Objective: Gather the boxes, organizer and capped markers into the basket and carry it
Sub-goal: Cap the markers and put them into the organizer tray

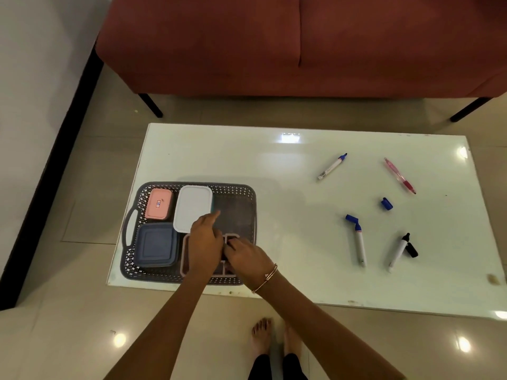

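A dark grey lattice basket sits on the left of the white table. Inside it lie a pink box, a white-lidded box and a blue box. A pink-rimmed organizer lies in the basket's near right part, mostly hidden by my hands. My left hand rests on it with fingers curled and the index finger stretched out. My right hand grips its inner divider. On the right lie a blue marker, a second blue marker and a black marker.
A loose blue cap lies between the markers, another blue cap sits askew at the second marker's tip, and a black cap lies beside the black marker. A pink pen lies far right. A red sofa stands behind the table.
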Demonstrator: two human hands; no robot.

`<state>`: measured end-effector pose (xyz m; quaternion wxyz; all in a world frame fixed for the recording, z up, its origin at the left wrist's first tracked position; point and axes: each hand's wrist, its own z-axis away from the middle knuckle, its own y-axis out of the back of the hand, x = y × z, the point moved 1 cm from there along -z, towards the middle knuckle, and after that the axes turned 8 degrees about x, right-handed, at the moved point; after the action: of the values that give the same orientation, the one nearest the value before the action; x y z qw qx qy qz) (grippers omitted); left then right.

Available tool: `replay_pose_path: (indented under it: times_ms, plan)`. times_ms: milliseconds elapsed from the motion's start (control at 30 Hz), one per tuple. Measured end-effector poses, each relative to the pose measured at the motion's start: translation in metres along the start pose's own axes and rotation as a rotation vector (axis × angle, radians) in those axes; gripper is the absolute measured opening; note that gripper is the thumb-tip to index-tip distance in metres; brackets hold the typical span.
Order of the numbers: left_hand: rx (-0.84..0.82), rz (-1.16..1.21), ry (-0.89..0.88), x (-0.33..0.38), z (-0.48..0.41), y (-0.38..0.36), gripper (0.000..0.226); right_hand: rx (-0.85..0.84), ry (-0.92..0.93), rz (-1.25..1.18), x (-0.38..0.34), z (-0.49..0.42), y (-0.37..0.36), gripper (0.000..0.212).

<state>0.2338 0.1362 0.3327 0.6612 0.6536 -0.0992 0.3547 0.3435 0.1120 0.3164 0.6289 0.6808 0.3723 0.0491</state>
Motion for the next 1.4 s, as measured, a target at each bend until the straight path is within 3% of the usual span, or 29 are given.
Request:
replay_pose_path:
  times_ms: [100,167,333,467,600,700,900,967,1067,1133,1300,1400]
  plan:
    - [-0.033,-0.007,-0.074,0.025,-0.003,-0.012,0.044,0.082,-0.082,-0.133,0.023,0.009,0.009,0.03]
    - [-0.064,0.016,-0.129,0.047,-0.003,-0.025,0.044,0.112,-0.23,-0.173,0.055,0.026,0.022,0.029]
    - [-0.215,0.033,-0.249,0.098,0.012,-0.085,0.04,0.257,-0.966,-0.157,0.157,0.091,0.059,0.017]
    - [-0.344,-0.019,-0.328,0.126,0.029,-0.142,0.037,0.207,-1.3,-0.062,0.221,0.134,0.065,0.029]
    - [-0.449,-0.095,-0.357,0.147,0.036,-0.192,0.033,0.201,-1.336,-0.085,0.246,0.144,0.059,0.038]
    - [-0.496,-0.13,-0.294,0.154,0.047,-0.23,0.036,0.219,-1.185,-0.138,0.268,0.138,0.055,0.038]
    - [-0.46,-0.118,-0.027,0.156,0.091,-0.276,0.054,-0.156,-0.854,-0.093,0.297,0.103,0.044,0.046]
    - [-0.354,-0.189,-0.013,0.158,0.097,-0.281,0.053,-0.218,-0.783,-0.046,0.298,0.099,0.037,0.043]
    - [-0.343,-0.235,-0.022,0.161,0.099,-0.284,0.046,-0.232,-0.729,-0.01,0.301,0.101,0.031,0.034]
    - [-0.367,-0.191,0.031,0.159,0.099,-0.285,0.038,-0.115,-0.751,-0.054,0.302,0.102,0.034,0.026]
    - [-0.315,0.045,0.132,0.141,0.087,-0.262,0.023,0.498,-1.118,-0.459,0.293,0.098,0.068,0.017]
    - [-0.309,0.227,0.122,0.13,0.074,-0.231,0.019,0.581,-1.286,-0.665,0.282,0.092,0.083,0.017]
